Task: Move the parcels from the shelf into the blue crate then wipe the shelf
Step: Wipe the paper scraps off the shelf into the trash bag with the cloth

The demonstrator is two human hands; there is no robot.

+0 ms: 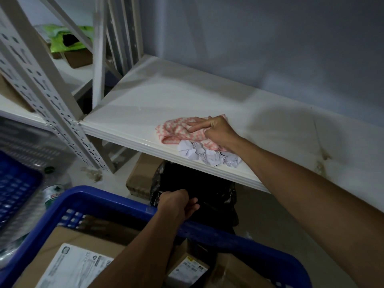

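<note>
The right hand (pixel 216 132) lies on a pink-and-white cloth (pixel 178 130) near the front edge of the white shelf (pixel 166 94). Its index finger is stretched flat across the cloth toward the left, while the other fingers are curled and bunch the fabric under the palm. Most of the cloth spreads out to the left of the hand; a smaller part is tucked beneath it. Just in front of the hand, touching the cloth's near side and close to the shelf's front edge, sits a heap of crumpled white paper (pixel 207 155).

The left hand (pixel 177 203) is below the shelf, at the far rim of the blue crate (pixel 116 199). Its fingers are curled and pinch the edge of a black plastic bag (pixel 199 183), which stands on the floor under the shelf, just beyond the crate.

Inside the crate lie cardboard parcels (pixel 68 265) with white labels. A brown box (pixel 139 177) sits on the floor beside the bag. On a neighbouring shelf at the far left lies a green bag (pixel 62 40).
</note>
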